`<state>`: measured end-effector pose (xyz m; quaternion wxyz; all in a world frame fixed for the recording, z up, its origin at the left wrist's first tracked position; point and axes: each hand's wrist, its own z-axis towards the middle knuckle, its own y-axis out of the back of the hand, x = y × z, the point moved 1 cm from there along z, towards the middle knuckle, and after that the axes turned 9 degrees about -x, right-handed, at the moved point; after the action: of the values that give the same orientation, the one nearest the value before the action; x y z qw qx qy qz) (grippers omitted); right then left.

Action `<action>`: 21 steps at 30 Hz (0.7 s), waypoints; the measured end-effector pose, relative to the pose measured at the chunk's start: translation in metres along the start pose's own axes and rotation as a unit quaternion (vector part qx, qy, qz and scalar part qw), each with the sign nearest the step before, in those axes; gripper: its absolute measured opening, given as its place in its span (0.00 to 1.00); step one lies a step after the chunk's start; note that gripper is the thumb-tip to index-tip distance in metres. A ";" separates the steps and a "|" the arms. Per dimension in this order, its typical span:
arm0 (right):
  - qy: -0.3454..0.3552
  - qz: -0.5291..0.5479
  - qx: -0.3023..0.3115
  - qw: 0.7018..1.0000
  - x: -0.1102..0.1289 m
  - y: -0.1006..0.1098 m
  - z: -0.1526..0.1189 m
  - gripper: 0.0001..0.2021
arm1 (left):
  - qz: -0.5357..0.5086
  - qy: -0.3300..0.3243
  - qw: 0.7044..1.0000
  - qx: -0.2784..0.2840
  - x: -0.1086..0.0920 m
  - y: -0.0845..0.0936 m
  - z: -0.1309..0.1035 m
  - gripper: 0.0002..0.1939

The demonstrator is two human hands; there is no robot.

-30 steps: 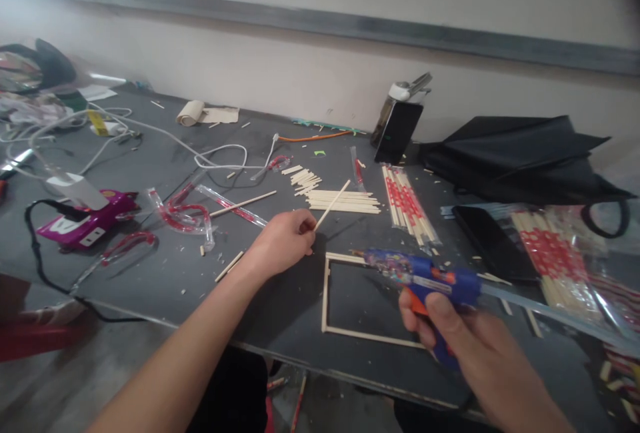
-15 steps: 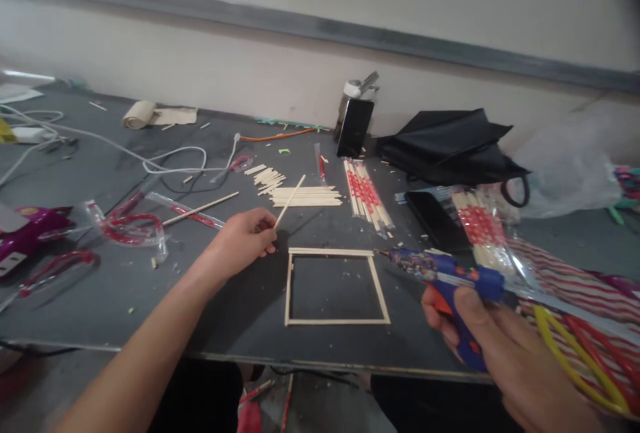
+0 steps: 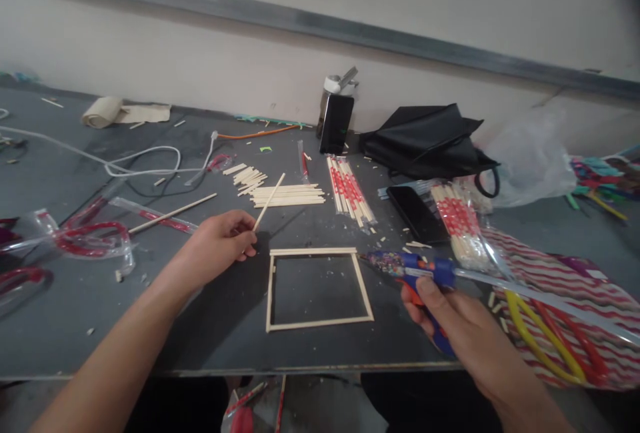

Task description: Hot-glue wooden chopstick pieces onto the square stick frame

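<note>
My left hand [image 3: 227, 238] pinches a thin wooden stick [image 3: 270, 201], which points up and away to the right. In my right hand [image 3: 445, 316] is a blue glue gun [image 3: 413, 267] with an orange trigger and a long clear glue stick [image 3: 540, 293] running out of its back. The gun's nozzle lies close to the upper right corner of a rectangular frame [image 3: 320, 323] made of wooden sticks, flat on the dark table. Along the frame's far side, two sticks lie side by side. Beyond the frame rest loose wooden sticks [image 3: 290, 195] and a heap of shorter pieces [image 3: 247, 178].
Packets of chopsticks [image 3: 350, 189] in red-printed wrappers lie behind the frame. A phone [image 3: 337, 125] leans on a bottle, and another phone [image 3: 417, 214] lies flat. A black bag [image 3: 425, 143], scissors with yellow handles [image 3: 543, 339], a white cable [image 3: 145, 159] and torn wrappers [image 3: 93, 239] surround the work.
The camera view has shifted to the right, so everything sits further left. Both hands keep their grip on the stick and the glue gun, with little movement relative to the frame.
</note>
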<state>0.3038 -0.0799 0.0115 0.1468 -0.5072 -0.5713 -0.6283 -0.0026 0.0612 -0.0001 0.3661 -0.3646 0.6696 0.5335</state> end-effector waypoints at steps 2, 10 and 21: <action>0.003 -0.006 0.004 1.000 0.001 0.000 0.000 0.28 | 0.001 -0.002 1.000 0.001 0.000 0.000 0.000 0.10; 0.009 -0.009 0.003 1.000 -0.001 0.001 0.002 0.27 | 0.004 -0.006 1.000 0.006 0.003 -0.001 0.002 0.10; -0.004 -0.011 -0.016 1.000 0.004 -0.001 -0.001 0.28 | 0.003 -0.003 1.000 0.003 0.004 -0.001 0.003 0.10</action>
<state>0.3013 -0.0787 0.0141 0.1292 -0.5057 -0.5679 -0.6364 -0.0032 0.0636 -0.0042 0.3677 -0.3599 0.6716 0.5332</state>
